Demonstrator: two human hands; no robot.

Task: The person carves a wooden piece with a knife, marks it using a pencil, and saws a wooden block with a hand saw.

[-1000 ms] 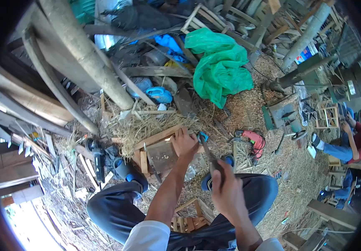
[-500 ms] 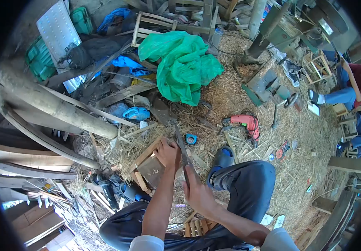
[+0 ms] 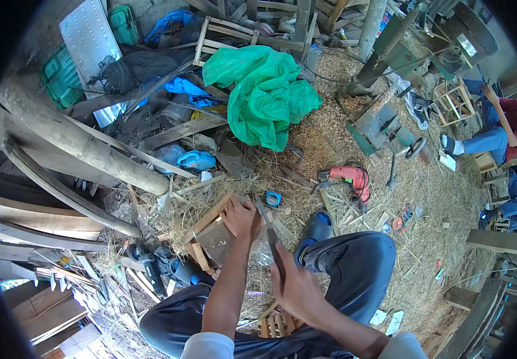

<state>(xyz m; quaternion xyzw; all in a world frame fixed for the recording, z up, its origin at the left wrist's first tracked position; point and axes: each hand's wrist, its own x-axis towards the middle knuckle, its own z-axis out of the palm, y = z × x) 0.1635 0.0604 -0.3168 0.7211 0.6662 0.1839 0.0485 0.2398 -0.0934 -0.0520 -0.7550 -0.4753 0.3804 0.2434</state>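
My right hand [image 3: 299,290] is wrapped around the handle of a long-bladed knife [image 3: 268,230], its dark, narrow blade pointing up and away from me. Between my legs a small wooden frame [image 3: 209,216] stands tilted, with a brown board [image 3: 215,240] set within it. My left hand [image 3: 240,218] is closed on the frame's upper right end. The blade passes just right of my left fingers; whether it touches the wood I cannot tell. My left fingertips are partly hidden.
A blue tape measure [image 3: 273,198] and a red power drill [image 3: 349,180] lie on the straw-covered ground. Beyond are a green plastic sheet [image 3: 264,99] and a metal machine [image 3: 384,128]. Another person [image 3: 510,122] sits at the far right. A wooden pole [image 3: 85,140] slants at left.
My right hand has drawn the knife down and slightly right, towards me, so its tip is lower. My left hand stays on the wooden frame.
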